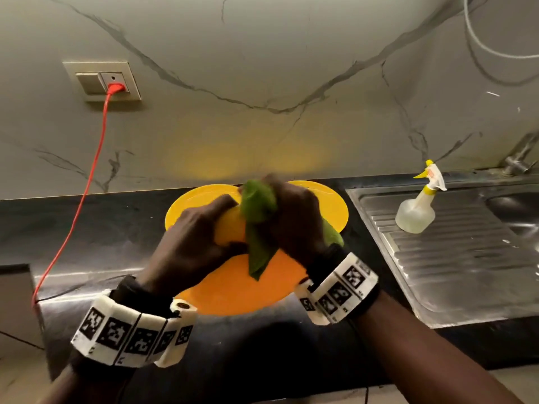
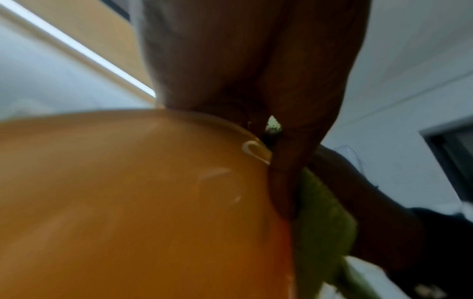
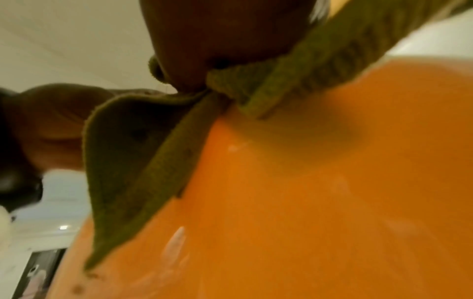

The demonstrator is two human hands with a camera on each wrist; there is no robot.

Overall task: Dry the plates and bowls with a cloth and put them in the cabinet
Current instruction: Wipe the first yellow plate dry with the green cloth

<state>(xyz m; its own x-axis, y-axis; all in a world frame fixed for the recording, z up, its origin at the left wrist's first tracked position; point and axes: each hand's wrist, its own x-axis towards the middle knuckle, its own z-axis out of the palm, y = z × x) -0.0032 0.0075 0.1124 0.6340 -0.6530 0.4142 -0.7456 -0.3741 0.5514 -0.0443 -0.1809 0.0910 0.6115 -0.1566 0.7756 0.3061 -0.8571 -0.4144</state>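
Nearest the head camera: two wrists in white marker-printed bands, above the front edge of the black stone worktop (image 1: 96, 225). Left hand (image 1: 189, 243) curled round the rim of a round orange plastic plate (image 1: 239, 293), tilted up off the worktop. Right hand (image 1: 294, 225) bunched tight on a green woven cloth (image 1: 258, 228), pressed against the plate's upper part, a loose tail of cloth hanging down its face. Behind, near the worktop's back edge: a second round yellow plastic plate (image 1: 332, 205), lying flat, whether dry or wet not clear. Judged early to midway: drying in hand on the first plate, nothing yet seen going into a cabinet, no cabinet and no bowls in view. From the right wrist view, pale droplets and streaks on the orange plate's glossy surface, so likely still wet there and more wiping left. Smooth, thin-looking, probably light and slippery when damp. At the right end of the worktop, a steel sink drainboard (image 1: 455, 258) with a clear spray bottle (image 1: 417, 211) standing on it.
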